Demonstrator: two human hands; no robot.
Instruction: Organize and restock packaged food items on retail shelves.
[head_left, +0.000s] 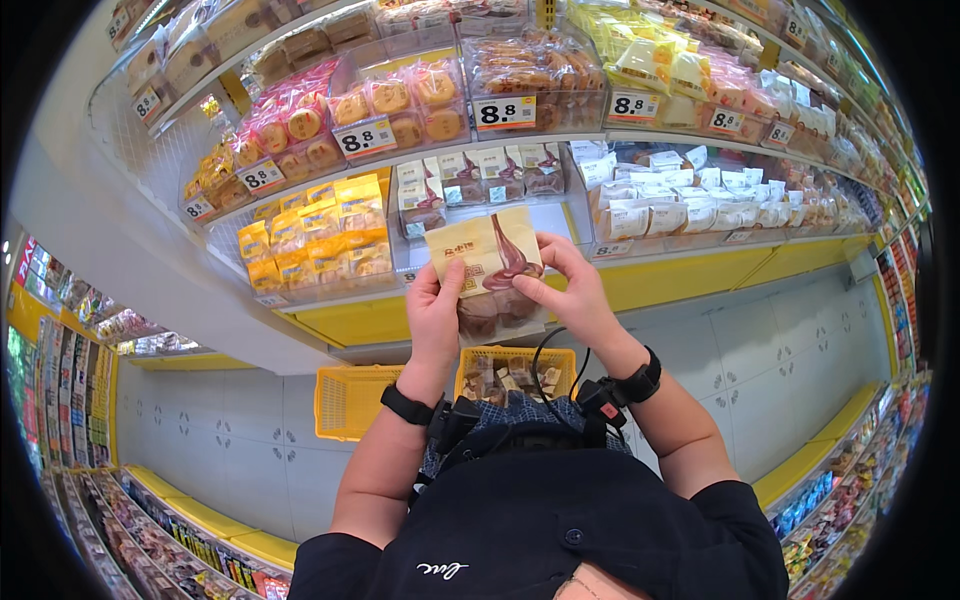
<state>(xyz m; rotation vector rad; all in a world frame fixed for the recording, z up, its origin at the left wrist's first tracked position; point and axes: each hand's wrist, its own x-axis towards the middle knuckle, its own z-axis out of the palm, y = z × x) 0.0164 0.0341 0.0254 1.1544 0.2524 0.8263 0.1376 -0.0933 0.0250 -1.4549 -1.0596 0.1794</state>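
Note:
Between my two hands is a packaged bread bag (491, 255), cream-coloured on top with a brown chocolate swirl and writing. Its lower part is clear and shows brown rolls inside. My left hand (435, 304) grips the left edge, thumb on the front. On the right edge, my right hand (574, 289) holds it with the thumb laid across the swirl. Just behind the bag, a clear shelf bin (551, 217) has similar chocolate bread packs (480, 176) lined up at its back and left side. The bag hides part of that bin's front.
Yellow-wrapped packs (315, 232) fill the bin to the left, white-topped packs (675, 206) the one to the right. Above are biscuit bins with price cards (504, 112). On the floor stand a yellow basket (360, 405) and another basket (517, 351) holding packs. A black cable (536, 367) hangs near my right wrist.

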